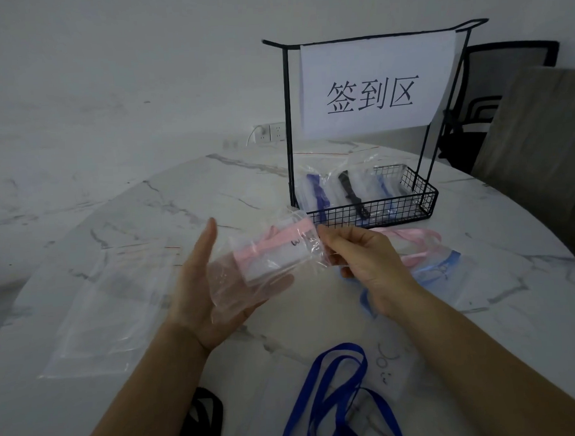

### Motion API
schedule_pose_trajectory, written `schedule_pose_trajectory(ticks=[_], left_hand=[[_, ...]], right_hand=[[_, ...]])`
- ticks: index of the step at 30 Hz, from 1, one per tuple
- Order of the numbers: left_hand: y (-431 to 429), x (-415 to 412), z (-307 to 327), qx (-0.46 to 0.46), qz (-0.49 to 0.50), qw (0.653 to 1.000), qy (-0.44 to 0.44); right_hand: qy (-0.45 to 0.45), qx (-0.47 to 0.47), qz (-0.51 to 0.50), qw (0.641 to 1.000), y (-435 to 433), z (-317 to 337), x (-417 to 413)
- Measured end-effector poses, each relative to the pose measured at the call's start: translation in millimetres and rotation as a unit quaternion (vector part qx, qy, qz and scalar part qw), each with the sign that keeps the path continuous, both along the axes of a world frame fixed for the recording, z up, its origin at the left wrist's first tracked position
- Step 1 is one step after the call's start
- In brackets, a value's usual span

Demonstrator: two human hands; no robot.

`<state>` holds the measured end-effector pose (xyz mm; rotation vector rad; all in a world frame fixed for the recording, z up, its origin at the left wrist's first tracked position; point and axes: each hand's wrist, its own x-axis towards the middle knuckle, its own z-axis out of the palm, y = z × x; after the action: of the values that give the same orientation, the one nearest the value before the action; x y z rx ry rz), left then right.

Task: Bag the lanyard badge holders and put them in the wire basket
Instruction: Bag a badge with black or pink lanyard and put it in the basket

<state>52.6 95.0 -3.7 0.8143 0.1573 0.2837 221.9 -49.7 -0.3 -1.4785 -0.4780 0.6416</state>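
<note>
Left hand [213, 287]: I see it spread flat under bagged pink holder [268, 255]
Right hand [364, 264]: pinching bag's right end
Bag axis: left-right
Wire basket [371, 211]: just beyond, nearer right hand

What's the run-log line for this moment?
left hand: supports bagged pink lanyard | right hand: pinches bag end | wire basket: bags inside
</note>
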Motion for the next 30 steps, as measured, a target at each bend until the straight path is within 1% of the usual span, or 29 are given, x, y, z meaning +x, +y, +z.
schedule_pose_trajectory(ticks=[1, 3, 6, 8, 9, 12, 14, 16, 18, 20, 23, 26, 30], left_hand=[[-2.1, 0.6, 0.9, 0.01, 0.011, 1.0, 0.012], [-4.4, 3.5, 0.3, 0.052, 0.037, 0.997, 0.054], [-5.4, 4.7, -0.9, 0.167, 0.068, 0.975, 0.134], [-7.2, 4.4, -0.2, 0.239, 0.082, 0.957, 0.145], [-7.6, 4.0, -0.7, 0.254, 0.088, 0.953, 0.14], [-11.3, 5.7, -0.1, 0.264, 0.103, 0.952, 0.111], [-13.5, 7.0, 1.0, 0.26, 0.11, 0.954, 0.099], [-14.4, 7.3, 1.8, 0.258, 0.118, 0.955, 0.089], [-15.3, 7.1, 3.8, 0.262, 0.125, 0.954, 0.072], [-16.2, 6.4, 5.2, 0.266, 0.129, 0.954, 0.046], [-18.6, 6.4, 8.9, 0.28, 0.144, 0.949, 0.007], [-23.3, 7.4, 15.1, 0.278, 0.166, 0.946, -0.021], [-26.5, 7.6, 17.0, 0.273, 0.215, 0.937, -0.024]], right_hand=[[0.011, -0.012, 0.013, 1.0, 0.4, -0.8, -0.5], [0.028, -0.005, 0.027, 0.999, 0.5, -1.2, -0.2], [0.002, 0.037, 0.011, 0.999, -2.0, -0.3, 0.7], [-0.006, 0.069, 0.002, 0.998, -4.0, 2.0, 2.6], [0.005, 0.091, 0.005, 0.996, -4.3, 4.2, 3.2], [0.086, 0.167, 0.029, 0.982, -4.7, 11.5, 5.0], [0.112, 0.187, 0.037, 0.975, -4.6, 14.3, 6.8], [0.091, 0.164, 0.054, 0.981, -5.5, 15.3, 7.3], [0.053, 0.111, 0.087, 0.989, -6.9, 14.4, 5.5], [0.015, 0.087, 0.089, 0.992, -7.7, 15.0, 1.1], [-0.018, 0.152, 0.05, 0.987, -11.1, 22.4, -2.0], [-0.034, 0.2, 0.071, 0.977, -14.8, 30.0, -3.3], [-0.013, 0.229, 0.09, 0.969, -16.4, 31.4, -4.5]])
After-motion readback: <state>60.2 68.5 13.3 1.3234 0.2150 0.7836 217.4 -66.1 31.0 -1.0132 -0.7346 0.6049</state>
